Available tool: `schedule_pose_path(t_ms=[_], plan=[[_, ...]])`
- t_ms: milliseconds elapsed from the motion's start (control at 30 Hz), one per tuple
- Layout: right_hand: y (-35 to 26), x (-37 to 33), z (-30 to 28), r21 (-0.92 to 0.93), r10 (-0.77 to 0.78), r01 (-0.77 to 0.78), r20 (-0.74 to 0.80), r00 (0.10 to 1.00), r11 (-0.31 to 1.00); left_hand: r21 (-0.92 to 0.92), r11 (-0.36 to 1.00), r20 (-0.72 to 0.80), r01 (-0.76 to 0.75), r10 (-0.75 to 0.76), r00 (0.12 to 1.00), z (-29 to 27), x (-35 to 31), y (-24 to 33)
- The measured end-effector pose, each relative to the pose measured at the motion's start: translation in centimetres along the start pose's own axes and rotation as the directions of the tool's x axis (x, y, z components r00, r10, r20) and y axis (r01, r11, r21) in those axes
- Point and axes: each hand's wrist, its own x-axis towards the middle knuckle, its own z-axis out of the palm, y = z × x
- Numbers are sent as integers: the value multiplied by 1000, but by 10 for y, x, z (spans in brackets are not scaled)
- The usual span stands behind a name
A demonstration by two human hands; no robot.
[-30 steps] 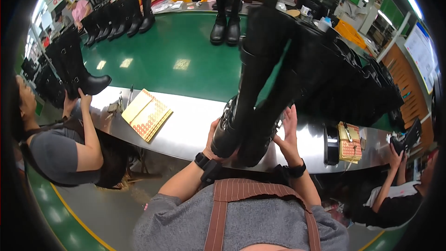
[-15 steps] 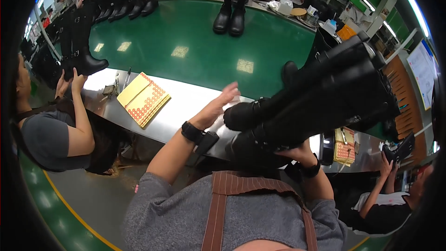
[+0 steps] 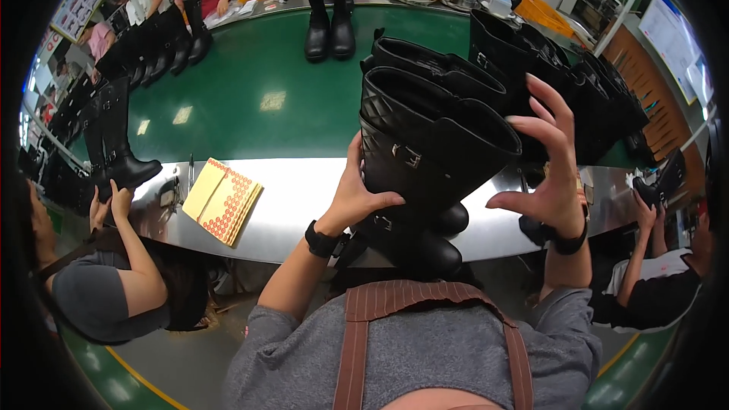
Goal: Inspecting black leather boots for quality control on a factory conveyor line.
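Observation:
A pair of tall black boots (image 3: pixel 440 156) stands side by side before me at the table's edge, shaft openings up and toes to the right. Quilting and a silver buckle mark the nearer shaft. My left hand (image 3: pixel 353 193) holds that shaft from its left side, thumb across the near face. To the right of the boots, my right hand (image 3: pixel 554 159) is open, fingers and thumb spread, with a gap to the leather. Both wrists wear black bands.
More black boots (image 3: pixel 493 45) crowd the green tabletop (image 3: pixel 228 118) at right. Another pair (image 3: pixel 330 38) stands at the far side. A yellow patterned stack (image 3: pixel 222 201) lies on the steel edge, left. Co-workers on both sides (image 3: pixel 114 281) (image 3: pixel 653 266) handle boots.
The boots have swung from leaning right to upright. My left hand, free before, has taken hold of a shaft. My right hand has let go underneath and come up beside them.

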Motion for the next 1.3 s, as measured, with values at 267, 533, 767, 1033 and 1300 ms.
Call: schedule_pose_path(t_ms=[267, 533, 767, 1033, 1300], plan=[[-5, 97, 0, -19, -16, 40, 694, 720, 999, -53, 998, -4, 38, -39, 999, -15, -4, -3], [68, 170, 49, -260, 184, -43, 550, 814, 965, -450, 887, -223, 102, -222, 949, -102, 30, -33], [152, 256, 86, -471, 402, -255, 244, 882, 845, -649, 738, -233, 182, -421, 876, -127, 17, -85], [291, 302, 202, -663, 317, -308, -112, 942, 683, -695, 691, -203, 201, -456, 866, -134, 20, -84], [354, 288, 270, -666, 518, -443, -98, 850, 600, -692, 685, -206, 228, -490, 847, -132, 23, -83]])
